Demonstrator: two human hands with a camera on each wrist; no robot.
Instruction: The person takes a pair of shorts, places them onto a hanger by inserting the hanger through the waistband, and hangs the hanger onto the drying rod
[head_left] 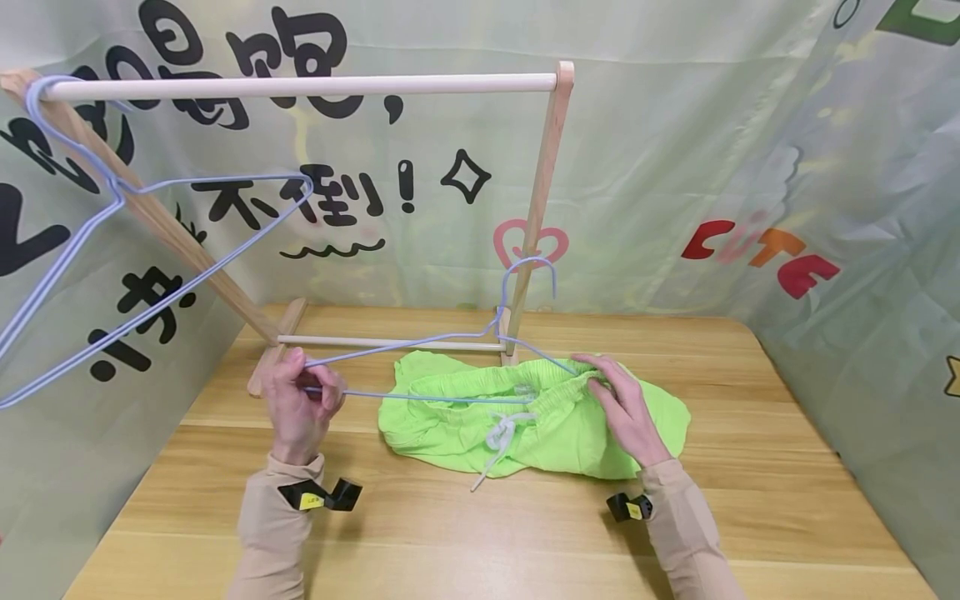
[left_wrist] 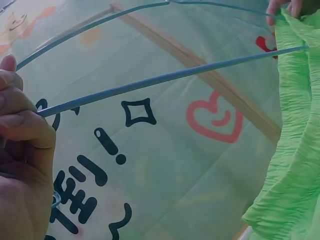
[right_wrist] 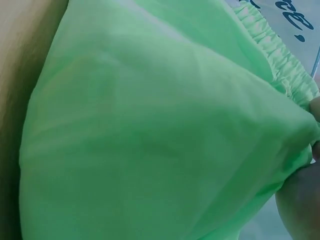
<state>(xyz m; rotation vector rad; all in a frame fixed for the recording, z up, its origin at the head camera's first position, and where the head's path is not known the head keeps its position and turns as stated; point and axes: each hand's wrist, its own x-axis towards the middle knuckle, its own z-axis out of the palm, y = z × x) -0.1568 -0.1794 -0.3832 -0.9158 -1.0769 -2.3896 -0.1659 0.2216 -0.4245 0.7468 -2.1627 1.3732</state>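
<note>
My left hand (head_left: 302, 404) grips one end of a blue wire hanger (head_left: 420, 342), its fingers curled round it in the left wrist view. The hanger's other end goes into the waist opening of bright green shorts (head_left: 585, 433), its tip hidden by the cloth. The hook points up and to the right. At the right side of the elastic waistband (left_wrist: 295, 130), my right hand (head_left: 626, 406) pinches the cloth between thumb and fingers. A white drawstring (head_left: 501, 433) is tied in a bow at the front. Green fabric (right_wrist: 160, 130) fills most of the right wrist view.
A wooden rack stands at the back left with a white top rail (head_left: 315, 86) and a lower bar (head_left: 375, 342). Another blue hanger (head_left: 217, 265) hangs from the rail's left end. The shorts rest on a wooden table (head_left: 480, 533). A printed curtain (head_left: 645, 167) surrounds the back and sides.
</note>
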